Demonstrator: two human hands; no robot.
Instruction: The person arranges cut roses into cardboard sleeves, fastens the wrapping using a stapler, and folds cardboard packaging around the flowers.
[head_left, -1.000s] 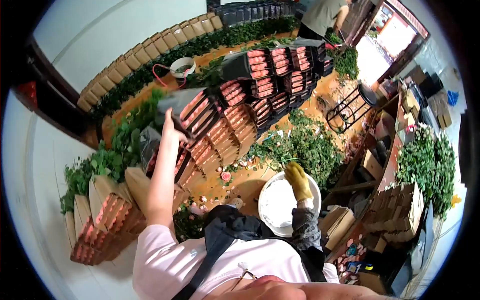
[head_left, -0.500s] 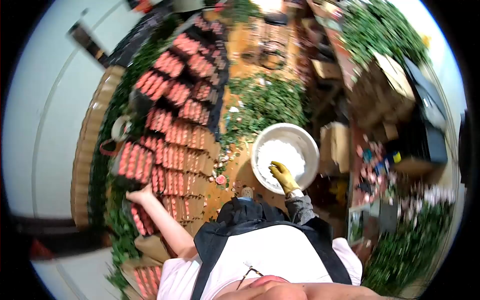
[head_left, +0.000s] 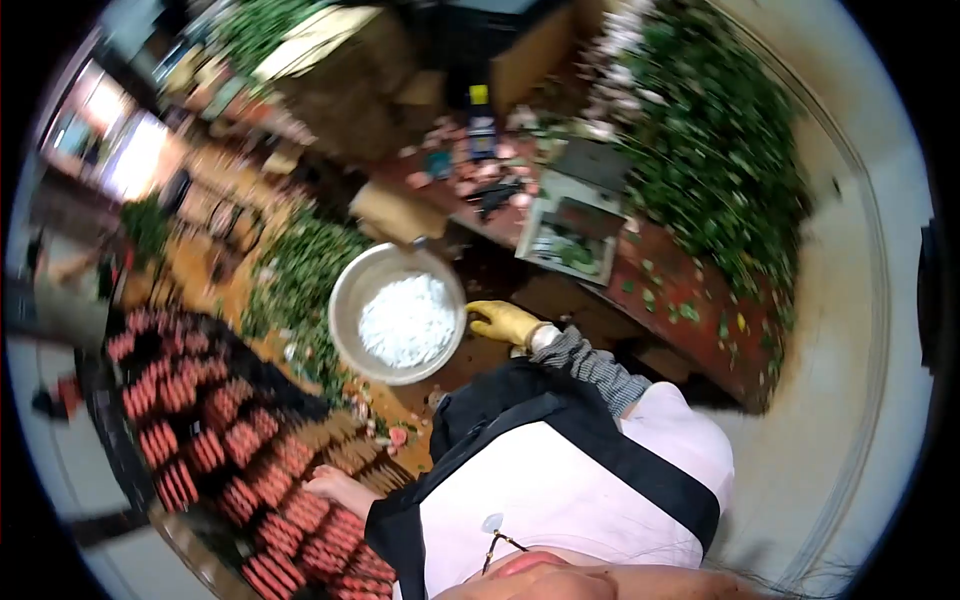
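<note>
My left hand (head_left: 328, 484), bare, is beside the packed rows of pink roses (head_left: 275, 460), which are wrapped in dark and brown sheets. Its fingers are small and blurred, so I cannot make out any grip. My right hand (head_left: 505, 322) wears a yellow glove, with thumb and fingers apart and nothing visible between them. Close to its fingertips is the rim of a large white bucket (head_left: 342, 345). Many small white pieces (head_left: 408, 318) lie in the bucket, too small to name.
A heap of green stems and leaves (head_left: 305, 265) lies on the floor behind the bucket. To the right, a reddish table (head_left: 690, 335) carries a grey-framed box (head_left: 570, 245), loose pink blooms (head_left: 480, 175) and a big leafy flower pile (head_left: 715, 150). A cardboard box (head_left: 345, 85) stands farther back.
My view has swung to the right, towards the table. The gloved right hand has come out of the bucket to its right side. My left hand has moved away from the outer rose bunches.
</note>
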